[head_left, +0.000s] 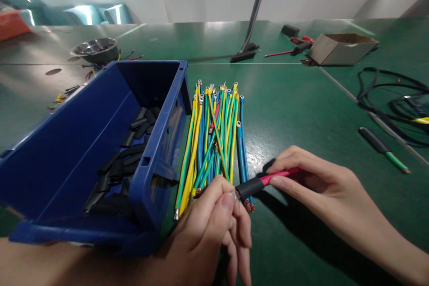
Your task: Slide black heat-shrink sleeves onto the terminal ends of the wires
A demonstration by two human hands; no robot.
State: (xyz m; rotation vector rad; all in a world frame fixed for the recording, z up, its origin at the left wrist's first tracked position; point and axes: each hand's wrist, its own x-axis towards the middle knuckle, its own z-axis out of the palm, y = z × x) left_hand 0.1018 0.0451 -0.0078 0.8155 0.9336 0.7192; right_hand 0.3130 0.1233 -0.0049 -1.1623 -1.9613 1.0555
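Between thumb and fingers, my left hand (214, 219) pinches the metal lug (234, 195) at one end of a red cable. A black sleeve (250, 187) sits around the cable just beside that lug. My right hand (308, 178) is closed on the red cable (279, 174) to the right of the sleeve. Beneath and behind my left hand lies a bundle of yellow, green and blue cables (231, 125), most with metal lugs at their far ends. Left of the bundle stands a blue bin (137, 228) holding several short black sleeves (115, 172).
A metal bowl (95, 51) stands at the back left, an open box (342, 49) at the back right. A grey stand (253, 13) rises mid-table. Black cords (375, 107) and a sleeved green cable (384, 149) lie right on the green table (288, 98).
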